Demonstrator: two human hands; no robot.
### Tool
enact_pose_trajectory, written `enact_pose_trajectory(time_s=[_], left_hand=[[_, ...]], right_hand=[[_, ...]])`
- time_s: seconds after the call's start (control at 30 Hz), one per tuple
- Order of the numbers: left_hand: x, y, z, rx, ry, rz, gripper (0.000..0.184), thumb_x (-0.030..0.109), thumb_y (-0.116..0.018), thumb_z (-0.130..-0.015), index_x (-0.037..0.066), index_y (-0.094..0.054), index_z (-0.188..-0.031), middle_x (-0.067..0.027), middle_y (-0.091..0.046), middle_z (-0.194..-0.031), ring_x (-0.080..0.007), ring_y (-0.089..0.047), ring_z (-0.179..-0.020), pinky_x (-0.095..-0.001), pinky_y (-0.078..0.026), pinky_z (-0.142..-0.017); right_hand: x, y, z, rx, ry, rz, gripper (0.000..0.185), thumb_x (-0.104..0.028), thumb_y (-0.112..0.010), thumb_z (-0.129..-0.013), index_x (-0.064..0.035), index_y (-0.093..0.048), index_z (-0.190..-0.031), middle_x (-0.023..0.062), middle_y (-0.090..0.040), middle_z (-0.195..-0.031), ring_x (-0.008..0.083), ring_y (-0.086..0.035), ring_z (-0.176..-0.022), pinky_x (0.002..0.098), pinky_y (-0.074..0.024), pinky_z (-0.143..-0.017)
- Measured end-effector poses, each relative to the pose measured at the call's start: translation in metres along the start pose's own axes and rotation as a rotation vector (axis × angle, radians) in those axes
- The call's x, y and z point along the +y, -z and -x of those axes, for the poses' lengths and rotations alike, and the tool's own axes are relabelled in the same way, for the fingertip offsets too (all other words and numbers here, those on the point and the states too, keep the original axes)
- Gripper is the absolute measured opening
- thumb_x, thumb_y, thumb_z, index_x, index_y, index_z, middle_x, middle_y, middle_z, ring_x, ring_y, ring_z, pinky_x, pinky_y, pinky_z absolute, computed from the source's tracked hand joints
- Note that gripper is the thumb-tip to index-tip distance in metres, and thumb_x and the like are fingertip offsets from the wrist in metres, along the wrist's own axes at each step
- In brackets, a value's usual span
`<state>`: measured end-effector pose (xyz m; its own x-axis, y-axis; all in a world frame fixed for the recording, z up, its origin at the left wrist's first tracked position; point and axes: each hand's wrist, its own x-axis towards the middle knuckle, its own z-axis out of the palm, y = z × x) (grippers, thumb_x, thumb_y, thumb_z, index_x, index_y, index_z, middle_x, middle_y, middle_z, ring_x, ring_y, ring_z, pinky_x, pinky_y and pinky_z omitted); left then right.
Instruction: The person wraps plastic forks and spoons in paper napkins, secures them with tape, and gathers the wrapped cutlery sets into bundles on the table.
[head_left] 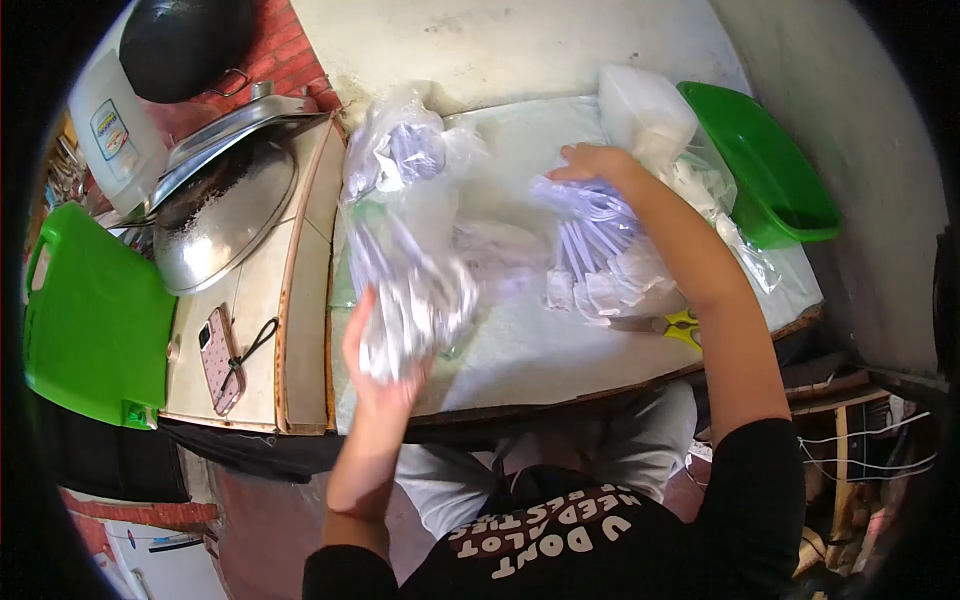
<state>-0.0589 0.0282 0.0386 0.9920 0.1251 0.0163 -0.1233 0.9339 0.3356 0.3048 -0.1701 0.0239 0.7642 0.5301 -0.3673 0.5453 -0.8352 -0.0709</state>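
Observation:
My left hand (385,375) is closed around the bottom of a clear plastic bag of white plastic cutlery (415,310), blurred by motion. My right hand (595,163) reaches to the far end of a pile of white plastic cutlery (590,235); its fingers look slightly apart, at the handle tips. White wrapping (600,290) covers the near ends of that pile. Behind my left hand lies another clear bag of cutlery (415,150). Yellow-handled scissors (680,327) rest beside the pile, under my right forearm.
To the right stand a green plastic bin (765,165) and a translucent white container (645,105). A phone (218,355), a metal lid (235,225), a green plastic case (95,320) and a large jug (115,135) occupy the tiled counter at left.

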Motion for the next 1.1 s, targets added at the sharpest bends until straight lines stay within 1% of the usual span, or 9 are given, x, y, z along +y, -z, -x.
enact_pose_trajectory(time_s=[0.23, 0.33, 0.43, 0.53, 0.57, 0.63, 0.67, 0.87, 1.1], left_hand=[[-0.003, -0.044, -0.161, -0.043, -0.115, -0.364, 0.030, 0.031, -0.051, -0.087, 0.007, -0.058, -0.104, -0.0110, -0.063, -0.103, -0.0266, -0.060, -0.098, -0.0440, -0.046, -0.086], [-0.018, -0.045, -0.228, -0.008, -0.115, -0.510, 0.028, 0.033, -0.053, -0.085, 0.009, -0.058, -0.099, -0.0078, -0.064, -0.094, -0.0227, -0.062, -0.088, -0.0424, -0.047, -0.079], [-0.036, -0.029, -0.296, 0.056, -0.109, -0.618, 0.024, 0.031, -0.056, -0.083, 0.010, -0.058, -0.096, -0.0054, -0.064, -0.089, -0.0210, -0.061, -0.084, -0.0404, -0.048, -0.071], [-0.054, -0.019, -0.340, 0.079, -0.059, -0.684, 0.032, 0.025, -0.058, -0.083, 0.015, -0.042, -0.109, -0.0072, -0.060, -0.098, -0.0220, -0.061, -0.085, -0.0412, -0.051, -0.068], [-0.060, -0.017, -0.353, 0.081, -0.040, -0.711, 0.042, 0.022, -0.058, -0.083, 0.017, -0.034, -0.117, -0.0084, -0.058, -0.103, -0.0227, -0.061, -0.086, -0.0420, -0.052, -0.067], [-0.070, -0.014, -0.370, -0.010, -0.014, -0.692, 0.095, 0.013, -0.063, -0.079, 0.029, 0.006, -0.143, -0.0142, -0.048, -0.123, -0.0281, -0.058, -0.098, -0.0448, -0.053, -0.075], [-0.075, -0.008, -0.389, -0.059, 0.005, -0.809, 0.088, 0.023, -0.060, -0.086, 0.027, 0.007, -0.144, -0.0158, -0.041, -0.134, -0.0293, -0.056, -0.105, -0.0465, -0.051, -0.080], [-0.113, 0.013, -0.433, -0.161, 0.202, -0.799, 0.072, 0.060, -0.034, -0.091, 0.008, -0.026, -0.140, -0.0167, -0.049, -0.126, -0.0289, -0.055, -0.106, -0.0422, -0.050, -0.082], [-0.137, 0.037, -0.471, -0.012, 0.284, -1.147, 0.081, 0.068, -0.035, -0.086, 0.001, -0.040, -0.131, -0.0157, -0.054, -0.121, -0.0294, -0.054, -0.106, -0.0412, -0.047, -0.084]], right_hand=[[-0.029, -0.008, 0.029, 0.187, 0.117, 0.022, 0.077, -0.059, -0.047, -0.082, -0.0087, -0.032, -0.139, 0.0216, -0.030, -0.141, 0.0347, -0.034, -0.128, 0.0453, -0.0313, -0.103], [-0.010, 0.010, -0.021, 0.586, 0.369, -0.592, 0.073, -0.058, -0.045, -0.082, -0.0115, -0.034, -0.137, 0.0193, -0.036, -0.139, 0.0369, -0.038, -0.125, 0.0485, -0.0342, -0.099], [-0.032, 0.045, -0.002, 0.410, 0.383, -1.330, 0.069, -0.056, -0.046, -0.082, -0.0122, -0.037, -0.135, 0.0168, -0.039, -0.135, 0.0318, -0.041, -0.122, 0.0469, -0.0352, -0.096], [-0.039, 0.057, 0.000, 0.187, 0.319, -1.358, 0.074, -0.057, -0.053, -0.078, -0.0094, -0.039, -0.133, 0.0153, -0.046, -0.128, 0.0283, -0.046, -0.116, 0.0415, -0.0394, -0.091], [-0.037, 0.055, -0.010, 0.251, 0.308, -1.342, 0.076, -0.058, -0.056, -0.075, -0.0089, -0.040, -0.132, 0.0155, -0.048, -0.126, 0.0282, -0.048, -0.113, 0.0409, -0.0407, -0.090], [-0.026, 0.045, -0.041, 0.383, 0.286, -1.304, 0.081, -0.059, -0.061, -0.071, -0.0079, -0.042, -0.130, 0.0161, -0.052, -0.121, 0.0280, -0.052, -0.109, 0.0397, -0.0434, -0.087], [-0.017, 0.042, -0.051, 0.456, 0.298, -1.240, 0.088, -0.062, -0.063, -0.066, -0.0082, -0.041, -0.132, 0.0172, -0.056, -0.116, 0.0283, -0.057, -0.104, 0.0394, -0.0463, -0.083], [0.016, 0.023, -0.082, 0.841, 0.027, -0.779, 0.084, -0.056, -0.058, -0.073, -0.0111, -0.033, -0.139, 0.0245, -0.048, -0.125, 0.0408, -0.048, -0.115, 0.0488, -0.0396, -0.093], [0.022, 0.005, -0.090, 0.892, -0.183, -0.540, 0.065, -0.038, -0.055, -0.080, -0.0177, -0.034, -0.137, 0.0233, -0.044, -0.123, 0.0449, -0.045, -0.113, 0.0505, -0.0386, -0.094]])
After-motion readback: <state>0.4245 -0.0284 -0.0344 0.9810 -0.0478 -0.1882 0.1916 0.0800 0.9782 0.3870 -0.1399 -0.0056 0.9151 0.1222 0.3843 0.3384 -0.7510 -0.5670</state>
